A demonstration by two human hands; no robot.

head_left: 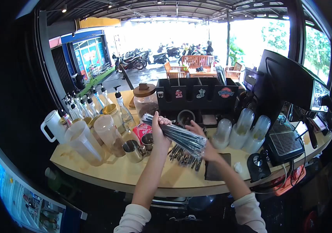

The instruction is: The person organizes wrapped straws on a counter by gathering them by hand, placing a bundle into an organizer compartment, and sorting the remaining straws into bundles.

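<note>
My left hand (160,128) is wrapped round a thick bundle of dark straws in clear wrappers (183,139), held slantwise above the counter. Beside the lower right end of the bundle is my right hand (206,145), its fingers stretched out and apart. It is slightly blurred, and whether its palm touches the wrappers I cannot tell. More wrapped straws (187,158) lie loose on the counter beneath, partly covered by the bundle. Close to my left forearm stands a metal pitcher (132,151).
On the wooden counter (111,174), plastic jugs (81,141) and several pump bottles (123,110) stand left. A black organizer (197,95) spans the back. Stacked plastic cups (240,132), a dark mat (218,167) and a black machine with a metal grille (284,136) are right.
</note>
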